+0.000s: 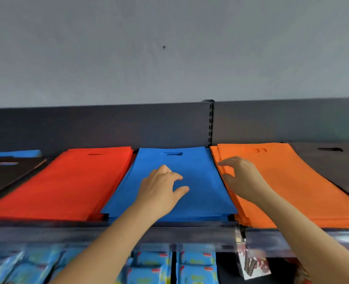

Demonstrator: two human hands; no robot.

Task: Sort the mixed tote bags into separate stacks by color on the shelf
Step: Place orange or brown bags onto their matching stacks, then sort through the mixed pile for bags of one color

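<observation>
On the top shelf lie flat stacks of tote bags side by side: black (7, 171) at far left with a blue bag (13, 153) behind it, red (67, 181), blue (198, 173), orange (288, 181) and grey-black (333, 165) at far right. My left hand (161, 187) hovers over or rests on the blue stack, fingers loosely curled, holding nothing. My right hand (241, 177) is at the left edge of the orange stack, fingers bent over the edge; I cannot tell whether it grips a bag.
The shelf's dark front rail (67, 232) runs across below the stacks. A slotted upright (211, 124) splits the dark back panel. Under the shelf hang blue printed packets (196, 265) and a small carded item (253, 265). Grey wall above.
</observation>
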